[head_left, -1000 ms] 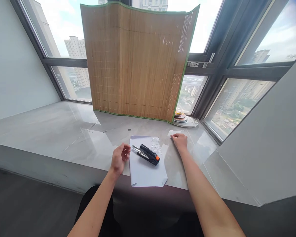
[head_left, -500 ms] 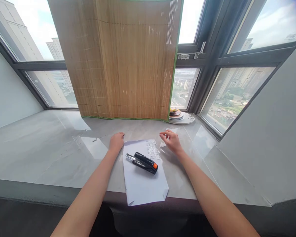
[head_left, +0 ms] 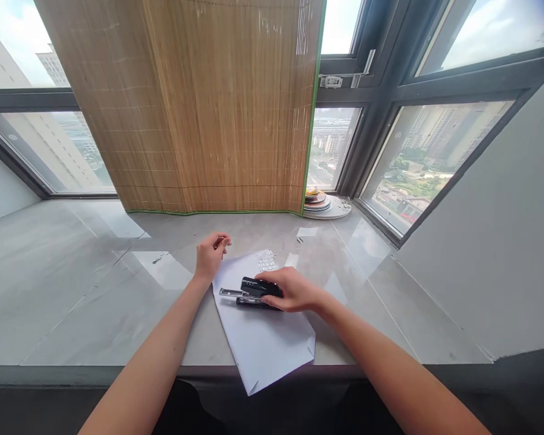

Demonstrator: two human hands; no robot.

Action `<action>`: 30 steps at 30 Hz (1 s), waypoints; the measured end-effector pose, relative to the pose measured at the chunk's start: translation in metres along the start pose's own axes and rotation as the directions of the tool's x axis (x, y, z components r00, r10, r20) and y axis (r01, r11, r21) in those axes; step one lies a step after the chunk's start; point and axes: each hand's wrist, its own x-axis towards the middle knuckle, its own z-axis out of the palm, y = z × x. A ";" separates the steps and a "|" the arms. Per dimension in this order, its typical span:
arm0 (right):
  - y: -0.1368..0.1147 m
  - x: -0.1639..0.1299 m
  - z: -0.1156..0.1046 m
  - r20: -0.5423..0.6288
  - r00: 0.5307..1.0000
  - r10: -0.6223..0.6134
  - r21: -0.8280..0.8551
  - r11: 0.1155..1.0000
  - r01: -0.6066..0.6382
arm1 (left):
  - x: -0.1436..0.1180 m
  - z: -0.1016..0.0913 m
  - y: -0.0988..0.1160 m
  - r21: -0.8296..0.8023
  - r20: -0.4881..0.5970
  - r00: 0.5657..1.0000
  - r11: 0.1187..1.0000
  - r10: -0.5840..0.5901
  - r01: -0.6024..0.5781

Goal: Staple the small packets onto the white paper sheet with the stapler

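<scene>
Head view looks down on a wide grey stone windowsill (head_left: 72, 290) that runs beneath tall dark-framed windows (head_left: 403, 151). A bamboo mat (head_left: 199, 109) with a green edge stands upright against the glass at the back of the sill. To its right, in the corner, a small stack of plates (head_left: 320, 202) rests on the sill.

A white sheet of paper (head_left: 267, 338) lies on the near part of the sill, skewed, with one folded corner hanging past the front edge. On the sheet's upper half lies a black stapler (head_left: 249, 291), its metal staple tray slid out to the left. Just beyond it, at the sheet's far edge, sits a patch of loose staple strips (head_left: 266, 261).

The right hand (head_left: 292, 291) reaches in from the lower right with the forearm stretched across the sill; it lies palm down over the stapler's right end, fingers closed around the black body. The left hand (head_left: 211, 254) extends from the lower left, wrist resting near the sheet's left corner, fingers curled and thumb meeting fingertips. Something tiny seems pinched there, perhaps a staple, but it is too small to make out.

A small paper scrap (head_left: 307, 232) lies farther back on the sill.
</scene>
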 end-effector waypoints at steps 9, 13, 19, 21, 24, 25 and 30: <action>0.041 0.002 -0.010 -0.517 0.833 0.195 0.082 0.980 -0.178 | -0.010 0.010 0.022 -0.325 0.067 0.998 0.945 0.000 0.022; 0.050 0.000 -0.011 -0.502 0.831 0.241 0.050 0.967 -0.250 | -0.017 0.011 0.030 -0.332 0.120 0.990 0.943 0.078 -0.034; 0.050 0.001 -0.007 -0.469 0.852 0.231 0.038 0.970 -0.242 | -0.021 0.009 0.032 -0.244 0.094 0.982 0.960 0.163 -0.136; 0.050 0.001 -0.007 -0.459 0.859 0.226 0.045 0.972 -0.231 | -0.020 0.009 0.031 -0.215 0.108 0.974 0.961 0.199 -0.172; 0.050 0.001 -0.006 -0.446 0.866 0.225 0.051 0.973 -0.226 | -0.017 0.008 0.030 -0.169 0.168 0.956 0.962 0.242 -0.214; 0.051 0.001 -0.006 -0.445 0.867 0.224 0.049 0.973 -0.226 | -0.016 0.008 0.030 -0.159 0.176 0.954 0.964 0.242 -0.215; 0.050 0.002 -0.006 -0.436 0.879 0.194 0.030 0.979 -0.201 | -0.015 0.008 0.031 -0.216 0.212 0.960 0.967 0.183 -0.137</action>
